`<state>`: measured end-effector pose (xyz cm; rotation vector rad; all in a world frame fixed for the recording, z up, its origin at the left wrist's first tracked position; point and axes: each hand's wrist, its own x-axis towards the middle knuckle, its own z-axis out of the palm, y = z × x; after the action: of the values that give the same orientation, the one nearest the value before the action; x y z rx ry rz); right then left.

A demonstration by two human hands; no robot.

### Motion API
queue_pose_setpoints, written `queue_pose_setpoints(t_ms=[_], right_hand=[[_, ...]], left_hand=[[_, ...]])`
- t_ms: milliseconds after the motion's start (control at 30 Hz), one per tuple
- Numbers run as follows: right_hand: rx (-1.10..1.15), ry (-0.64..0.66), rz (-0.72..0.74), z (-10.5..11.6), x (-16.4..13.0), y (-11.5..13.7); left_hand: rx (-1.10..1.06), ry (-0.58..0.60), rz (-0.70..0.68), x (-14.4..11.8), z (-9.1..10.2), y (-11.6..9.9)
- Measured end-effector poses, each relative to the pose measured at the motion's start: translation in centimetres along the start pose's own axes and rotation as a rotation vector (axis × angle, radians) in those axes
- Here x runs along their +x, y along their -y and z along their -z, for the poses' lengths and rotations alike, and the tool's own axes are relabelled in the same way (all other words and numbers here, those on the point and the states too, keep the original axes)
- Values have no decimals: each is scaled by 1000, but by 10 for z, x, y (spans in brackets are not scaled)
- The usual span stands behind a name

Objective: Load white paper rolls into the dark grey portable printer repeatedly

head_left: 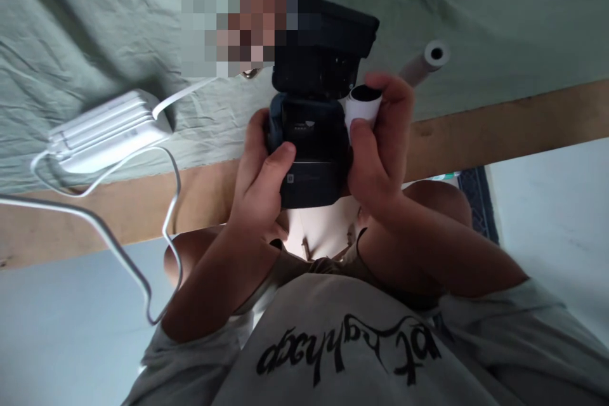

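Observation:
A black box-shaped device (314, 139) with its lid flipped open is held up in front of me. My left hand (259, 187) grips its left side, thumb lying across the front. My right hand (380, 139) holds a small white paper roll (362, 108) pressed against the device's right side, next to the open lid. A second white roll (425, 62) lies on the green sheet beyond my right hand.
A white power adapter (107, 130) with white cables (166, 228) sits on the green sheet (499, 13) at left. A wooden edge (499, 130) borders the sheet. My knees and grey printed shirt (342, 342) fill the lower view; pale floor lies either side.

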<state>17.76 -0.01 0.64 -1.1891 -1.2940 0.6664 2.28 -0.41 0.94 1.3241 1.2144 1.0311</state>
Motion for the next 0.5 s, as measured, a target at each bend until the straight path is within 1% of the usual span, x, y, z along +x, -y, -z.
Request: queue_pose_setpoints(t_ms=[67,100,133,233,367,500], right_hand=[[-4,-22,-15,-4,0,1],[-5,-17,-23,-4,1,0],[-4,-6,-28,-4,1,0],[-5,53,-17,-1,4,-3],[-90,77,-13,5,7,-3],[-80,99,-28,15,7,3]], left_hand=[[-262,25,67,0,-3,-3],[-342,34,103,1,-3,-5],[-375,38,129,2,-3,-6],[-379,63,158,6,1,-6],[-316,130,92,7,5,0],[-235,117,58,6,4,3]])
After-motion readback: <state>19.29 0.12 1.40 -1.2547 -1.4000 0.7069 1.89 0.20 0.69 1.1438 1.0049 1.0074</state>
